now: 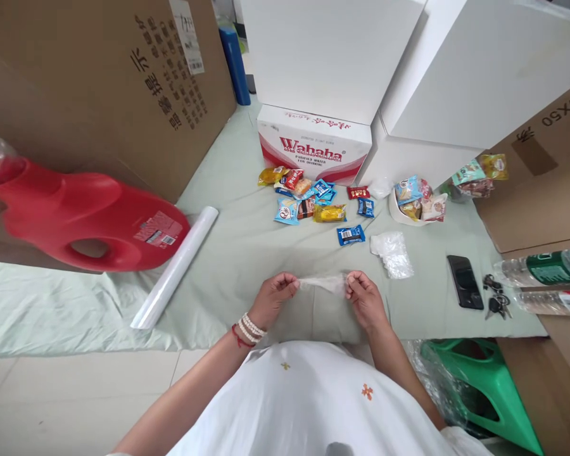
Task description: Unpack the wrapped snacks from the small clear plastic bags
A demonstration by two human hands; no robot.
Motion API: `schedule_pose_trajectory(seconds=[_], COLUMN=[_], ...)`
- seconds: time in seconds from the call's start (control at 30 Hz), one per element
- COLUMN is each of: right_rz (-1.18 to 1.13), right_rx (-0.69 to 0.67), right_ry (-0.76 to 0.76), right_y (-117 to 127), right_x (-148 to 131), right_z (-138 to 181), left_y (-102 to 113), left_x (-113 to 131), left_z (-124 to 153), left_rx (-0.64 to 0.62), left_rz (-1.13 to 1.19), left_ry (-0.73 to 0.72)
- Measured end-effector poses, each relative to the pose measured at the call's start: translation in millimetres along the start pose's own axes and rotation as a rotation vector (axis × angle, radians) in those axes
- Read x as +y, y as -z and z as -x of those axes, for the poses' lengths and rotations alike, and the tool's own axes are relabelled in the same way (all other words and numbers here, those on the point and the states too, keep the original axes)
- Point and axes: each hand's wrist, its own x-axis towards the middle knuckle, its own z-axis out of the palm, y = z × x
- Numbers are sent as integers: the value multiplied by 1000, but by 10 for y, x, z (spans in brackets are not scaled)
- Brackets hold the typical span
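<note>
My left hand (278, 297) and my right hand (363, 297) each pinch one end of a thin clear plastic bag (323, 283) and hold it stretched between them, just above the pale green cloth (237, 253). Both hands are closed on the bag. A bead bracelet and a red string sit on my left wrist. Beyond the hands lies a scatter of small snack packets (313, 199), with one blue packet (350, 235) closest. A crumpled pile of clear bags (393, 253) lies to the right of it.
A white bowl (401, 215) holds more snacks. A roll of clear film (175, 266) and a red detergent jug (85, 218) lie left. A black phone (464, 282), keys (498, 297) and bottles (546, 269) lie right. A Wahaha carton (313, 145), white boxes and cardboard boxes stand behind; a green stool (484, 386) is at lower right.
</note>
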Motion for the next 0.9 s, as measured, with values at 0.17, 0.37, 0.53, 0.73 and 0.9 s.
schedule_pose_trajectory(seconds=[0.17, 0.37, 0.53, 0.73, 0.9], right_rz=[-71, -92, -107, -59, -27], right_rx=[-92, 44, 48, -83, -195], right_ry=[-119, -16, 45, 96, 117], right_y=[7, -43, -83, -147, -150], right_x=[-100, 79, 175, 59, -80], right_z=[13, -26, -39, 30, 32], left_y=[274, 525, 491, 136, -271], left_x=[152, 235, 37, 73, 165], left_z=[25, 288, 461, 160, -157], left_rx=[73, -193, -328, 207, -156], left_rz=[-250, -915, -967, -523, -314], left_ry=[-350, -910, -703, -302, -91])
